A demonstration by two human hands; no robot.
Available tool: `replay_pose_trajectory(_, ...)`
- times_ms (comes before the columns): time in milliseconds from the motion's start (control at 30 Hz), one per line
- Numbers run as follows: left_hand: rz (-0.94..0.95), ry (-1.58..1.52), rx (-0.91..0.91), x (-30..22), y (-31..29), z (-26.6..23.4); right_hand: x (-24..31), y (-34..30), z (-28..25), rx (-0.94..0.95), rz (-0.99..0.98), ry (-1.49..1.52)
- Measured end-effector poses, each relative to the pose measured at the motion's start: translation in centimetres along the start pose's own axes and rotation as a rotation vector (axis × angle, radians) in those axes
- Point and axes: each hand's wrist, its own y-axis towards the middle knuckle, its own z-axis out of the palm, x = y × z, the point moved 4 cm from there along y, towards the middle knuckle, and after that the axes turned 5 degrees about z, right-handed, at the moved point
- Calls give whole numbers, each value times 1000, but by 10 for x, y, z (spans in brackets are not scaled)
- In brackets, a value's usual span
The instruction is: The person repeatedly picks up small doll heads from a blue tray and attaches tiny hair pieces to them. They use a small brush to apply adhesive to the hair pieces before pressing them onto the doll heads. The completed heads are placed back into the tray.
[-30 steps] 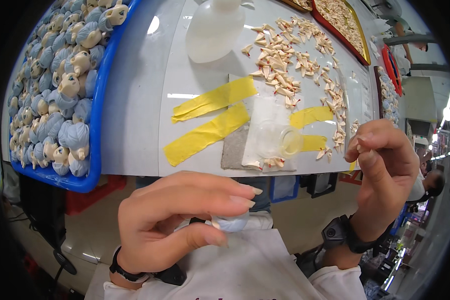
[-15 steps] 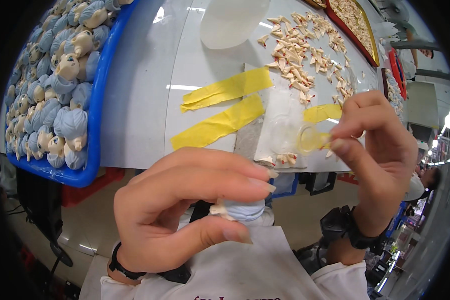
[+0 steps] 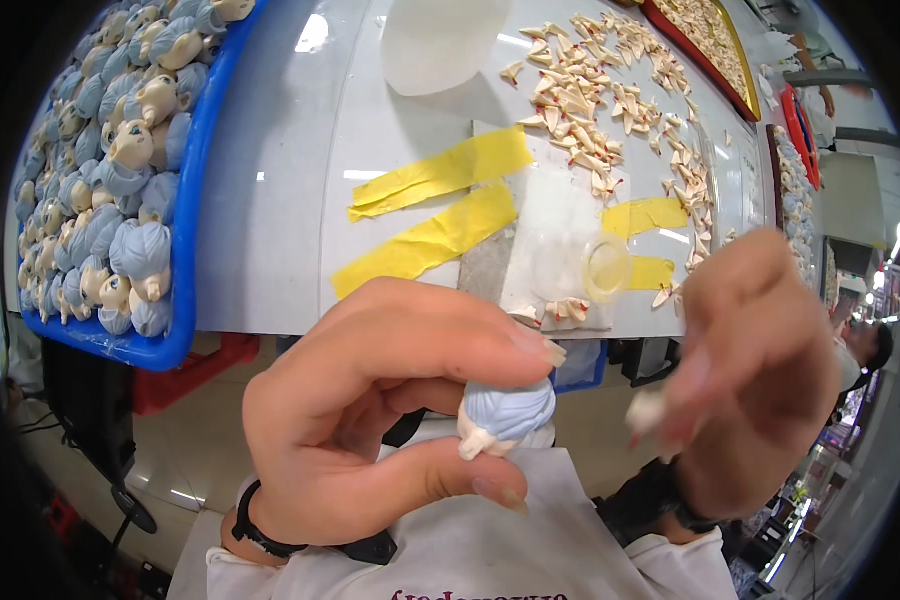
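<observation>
My left hand (image 3: 360,390) is closed around a small doll figure's head (image 3: 510,410). Its ridged hair is pale blue, and a cream part pokes out near the thumb. My right hand (image 3: 760,370), smeared by motion, is to the right of it and pinches a small cream piece (image 3: 648,412). That piece is blurred, with a hint of red at its lower end. The two hands are apart. Beyond them, a clear round dish (image 3: 607,270) stands at the table's near edge, with a few cream red-tipped pieces (image 3: 568,309) beside it.
A blue tray (image 3: 185,290) at the left is piled with blue-haired doll heads (image 3: 140,250). Yellow tape strips (image 3: 430,240) stick to the white table (image 3: 270,260). Many cream pieces (image 3: 580,100) lie farther off, near a translucent container (image 3: 440,45) and a red-rimmed tray (image 3: 705,80).
My right hand has come away from the clear dish, down toward my body, now with a small cream piece. My left hand has shifted slightly right and turned the doll head more into view.
</observation>
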Motion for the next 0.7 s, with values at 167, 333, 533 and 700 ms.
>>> replay_pose_trajectory(167, 43, -29, -31, 2, 0, 8, 5, -12, 30, 81, 131, 270)
replay_pose_trajectory(333, 123, 146, 51, 0, -4, 5, 8, -12, 33, -32, -144, 85)
replay_pose_trajectory(533, 119, 143, 30, -3, -7, 9, 8, -15, 33, -69, -149, 158)
replay_pose_trajectory(700, 200, 368, 34, -5, -10, 13, 12, -19, 29, -98, -250, -31)
